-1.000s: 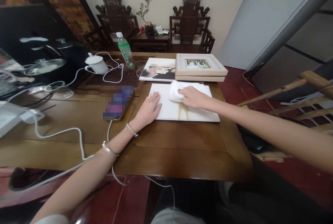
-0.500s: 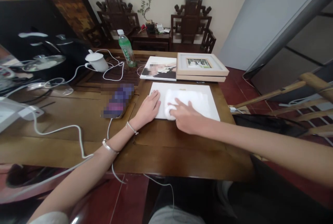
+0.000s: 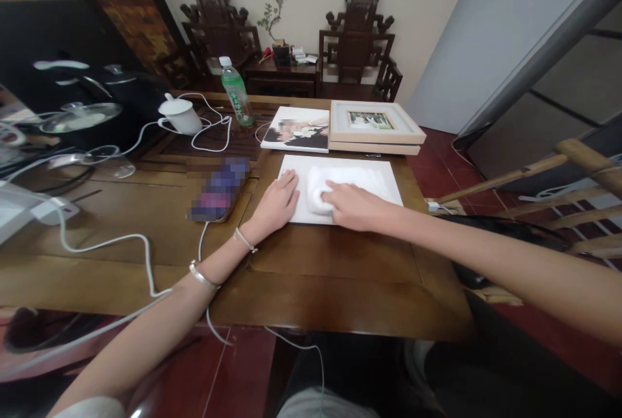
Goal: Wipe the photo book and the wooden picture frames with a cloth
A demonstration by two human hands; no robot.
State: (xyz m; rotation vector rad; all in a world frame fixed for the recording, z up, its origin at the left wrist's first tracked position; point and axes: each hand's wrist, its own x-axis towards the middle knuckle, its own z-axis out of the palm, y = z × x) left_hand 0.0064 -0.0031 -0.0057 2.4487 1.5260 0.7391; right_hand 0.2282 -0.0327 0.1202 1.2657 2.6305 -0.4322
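A flat white board (image 3: 302, 168) lies on the wooden table, its back edge close to a photo panel and a stack of frames. Resting on its left edge, my left hand (image 3: 276, 203) is open, fingers stretched out together and palm down. A folded white cloth (image 3: 318, 190) is spread over the board's middle. My right hand (image 3: 354, 207) is closed on the front part of this cloth, pressing it against the board. Some of the right fingers are hidden by the cloth and the hand itself.
Behind the board are a photo panel (image 3: 297, 139) and stacked wooden frames (image 3: 413, 135). To the left lie a phone (image 3: 221, 191) and white cables, with a green bottle (image 3: 238, 95), a lidded white cup (image 3: 181, 115) and a pot (image 3: 87, 129) further back. A wooden chair (image 3: 510, 175) stands right.
My right hand's spread fingers have drawn together on the cloth, and the hand has shifted slightly away from me. The left hand stays in place on the board.
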